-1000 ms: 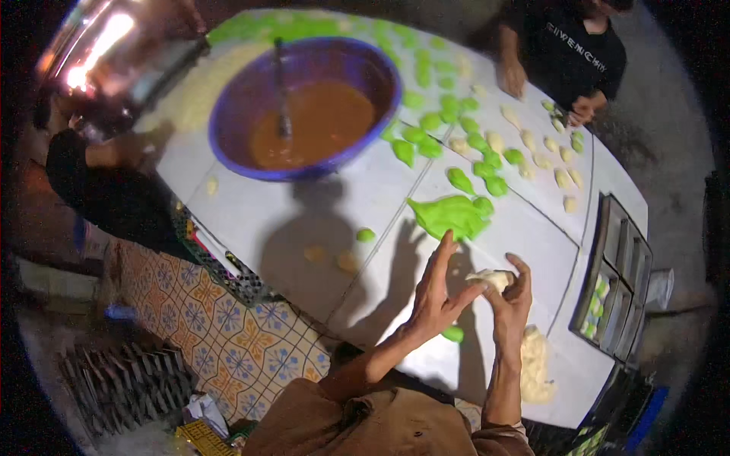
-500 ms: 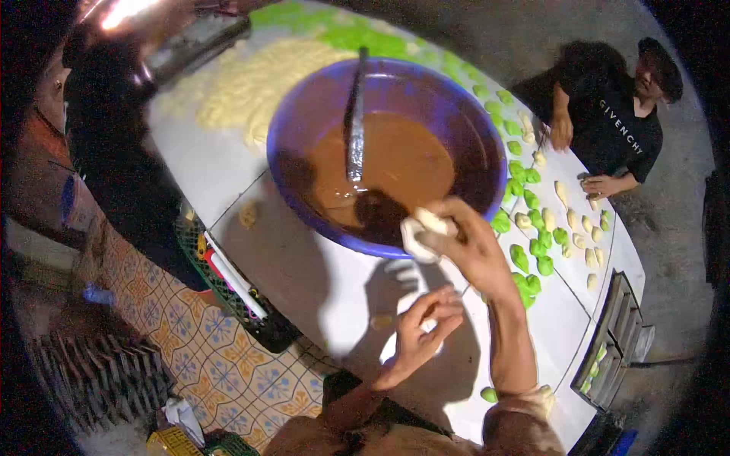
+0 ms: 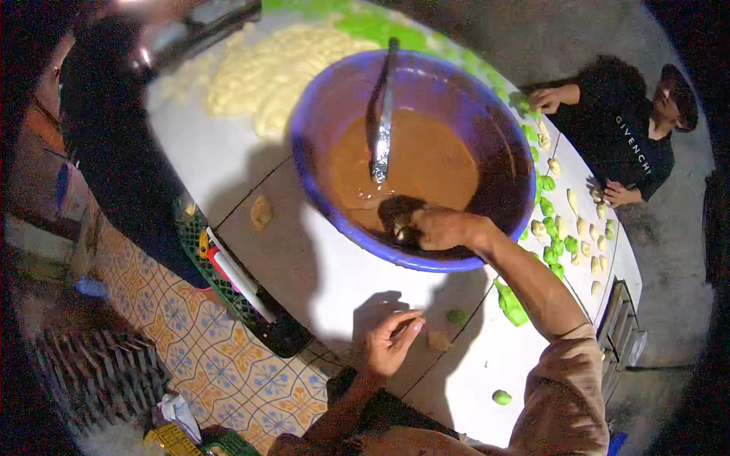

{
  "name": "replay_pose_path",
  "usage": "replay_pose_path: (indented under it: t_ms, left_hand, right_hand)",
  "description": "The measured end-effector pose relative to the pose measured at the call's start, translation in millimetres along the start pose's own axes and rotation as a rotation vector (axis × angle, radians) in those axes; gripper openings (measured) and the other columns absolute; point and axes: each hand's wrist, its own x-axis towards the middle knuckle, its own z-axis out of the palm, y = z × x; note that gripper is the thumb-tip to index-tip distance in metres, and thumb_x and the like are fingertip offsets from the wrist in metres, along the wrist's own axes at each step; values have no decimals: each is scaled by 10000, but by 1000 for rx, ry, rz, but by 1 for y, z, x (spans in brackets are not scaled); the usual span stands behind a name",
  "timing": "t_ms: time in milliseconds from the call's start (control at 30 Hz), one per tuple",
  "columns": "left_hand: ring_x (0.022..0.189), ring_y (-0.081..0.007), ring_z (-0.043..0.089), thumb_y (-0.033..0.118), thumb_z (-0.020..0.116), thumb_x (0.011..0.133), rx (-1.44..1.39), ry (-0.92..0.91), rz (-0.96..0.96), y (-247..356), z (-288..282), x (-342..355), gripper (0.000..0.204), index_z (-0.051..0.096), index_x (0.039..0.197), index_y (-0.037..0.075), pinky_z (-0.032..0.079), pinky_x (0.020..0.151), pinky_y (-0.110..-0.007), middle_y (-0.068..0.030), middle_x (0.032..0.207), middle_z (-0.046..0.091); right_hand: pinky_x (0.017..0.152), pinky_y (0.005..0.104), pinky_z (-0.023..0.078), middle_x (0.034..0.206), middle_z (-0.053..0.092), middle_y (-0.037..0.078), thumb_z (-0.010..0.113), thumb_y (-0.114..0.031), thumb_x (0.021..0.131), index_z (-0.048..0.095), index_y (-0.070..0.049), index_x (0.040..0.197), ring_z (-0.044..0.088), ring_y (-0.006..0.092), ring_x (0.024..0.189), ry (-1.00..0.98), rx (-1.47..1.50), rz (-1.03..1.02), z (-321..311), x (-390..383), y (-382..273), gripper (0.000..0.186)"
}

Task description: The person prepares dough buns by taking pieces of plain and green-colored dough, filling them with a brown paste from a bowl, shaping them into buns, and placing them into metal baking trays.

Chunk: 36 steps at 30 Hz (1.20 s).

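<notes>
A purple basin (image 3: 357,242) of brown liquid (image 3: 433,156) stands on the white tiled table. My right hand (image 3: 441,229) reaches down inside its near rim, fingers closed around a pale dough piece (image 3: 401,228) at the surface of the liquid. The piece is mostly hidden by fingers and shadow. Lower down, my left hand (image 3: 389,346) hovers over the near tabletop, its fingers loosely apart and holding nothing. A green dough piece (image 3: 456,317) lies just right of it. A flat metal blade-like tool (image 3: 382,133) leans in the basin.
Pale dough pieces (image 3: 266,76) are heaped at the far left, with green ones (image 3: 388,32) behind. Several small pieces (image 3: 551,247) lie along the right side. Another person (image 3: 627,133) stands there, hands at the table. A green crate (image 3: 228,270) sits at the left edge.
My right hand has moved from above the near rim down into the basin with the pale piece. My left hand has drawn back toward the lower left, and the other person's hand has lifted.
</notes>
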Motion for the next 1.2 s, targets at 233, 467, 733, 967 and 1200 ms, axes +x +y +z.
replay_pose_path:
  t_ms: [233,467,733,967,1200]
  left_hand:
    - [900,-139,665,115,620,940,3,-35,-1,23,10,0,261,619,1151,-37,545,793,-262,-108,990,697]
    - [1125,-242,595,254,470,1019,-376,-131,-80,62,78,13,436,473,1316,-66,511,946,-370,-170,1213,604]
    - [963,-155,649,319,620,943,-546,-257,-313,20,161,-10,349,637,1148,36,502,908,-324,-60,1046,673]
    - [795,-74,609,218,663,924,-85,-283,-232,-20,211,-49,363,623,1212,1,492,724,-190,-34,938,684]
    - [849,-94,620,145,638,937,211,-363,24,7,246,-61,346,608,1225,-45,510,752,-210,-61,978,683]
  right_hand:
    - [615,240,484,858,645,36,604,-319,937,603,-43,1036,614,106,738,154,1151,51,-12,-28,-13,294]
    - [722,258,505,921,623,50,599,-287,947,556,-54,1077,617,134,818,659,1666,22,14,-139,-47,270]
    - [841,296,474,1069,608,62,692,-279,868,522,-31,1220,578,162,964,957,1470,236,132,-278,-51,463]
    - [823,364,531,1263,528,193,672,-71,823,611,-39,1209,636,323,978,1327,578,593,218,-311,-78,392]
    - [621,288,484,839,642,100,620,-154,885,671,-2,1003,595,180,704,1403,1103,712,249,-328,-70,199]
